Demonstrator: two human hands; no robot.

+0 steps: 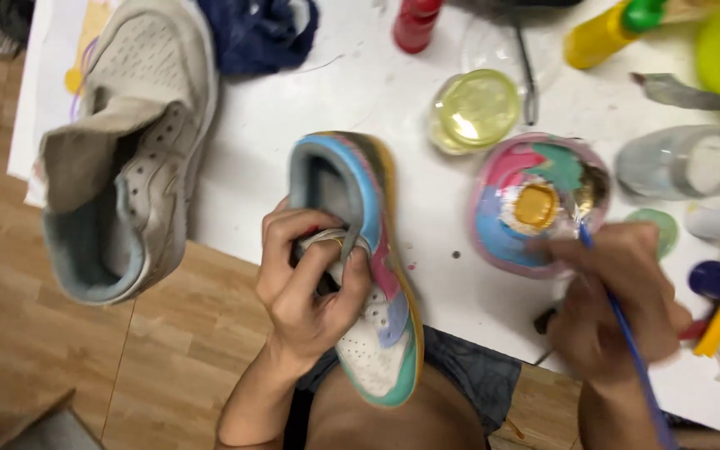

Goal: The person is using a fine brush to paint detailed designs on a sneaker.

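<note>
White table (pixel 360 100), cluttered. Grey shoe (pixel 127 158) lying at its left edge, unpainted. Painted shoe (pixel 368 267) resting on the lap against the table's near edge, left hand (pixel 310 283) clamped around its tongue. Right hand (pixel 618 300) pinched on a blue paintbrush (pixel 627 333), tip at the paint palette (pixel 535 204).
</note>
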